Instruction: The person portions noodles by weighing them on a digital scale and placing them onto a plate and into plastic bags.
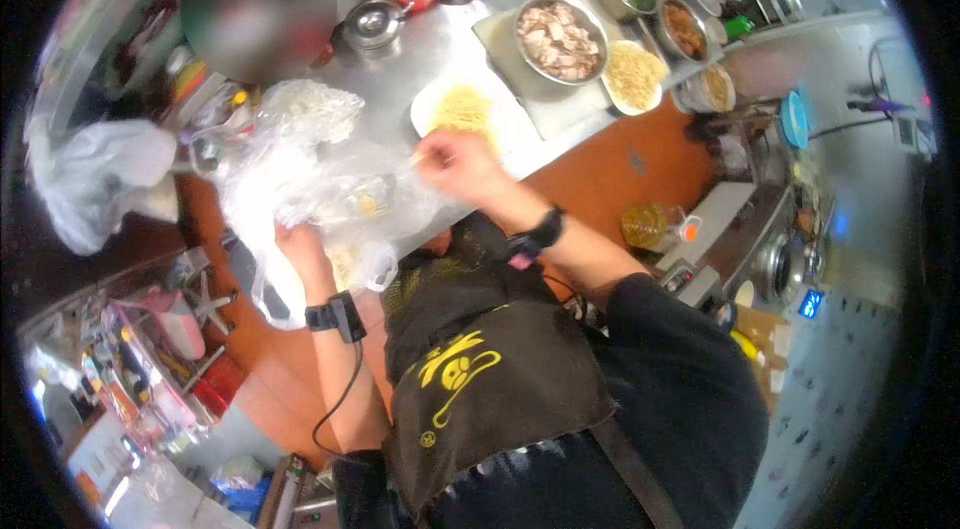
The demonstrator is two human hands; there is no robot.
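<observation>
The right hand (455, 161) reached forward from a bent elbow, a black wristband at the wrist, its fingers curled in and pinched together over the near edge of a white plate of noodles (462, 109). Something pale showed at the fingertips, though blur hid whether it was noodles or the edge of plastic. The plate lay just beyond that hand on the steel bench (430, 54), touching distance from the knuckles.

The left hand (298, 241) was held lower and nearer the body, the forearm rising straight up to it with a black band and a trailing cable at the wrist. Its fingers were closed on the crumpled clear plastic bag (300, 179) — gripping the bag's lower folds, with a loop of the plastic hanging beneath the palm. The bag spread between the two hands, and a pale mass of raw noodles (305, 107) sat at its far end, beyond the left hand.

Farther off past the right hand stood a metal bowl of sliced meat (560, 39) on a cutting board, and beside it a second plate of noodles (633, 76) — both well apart from the fingers.
</observation>
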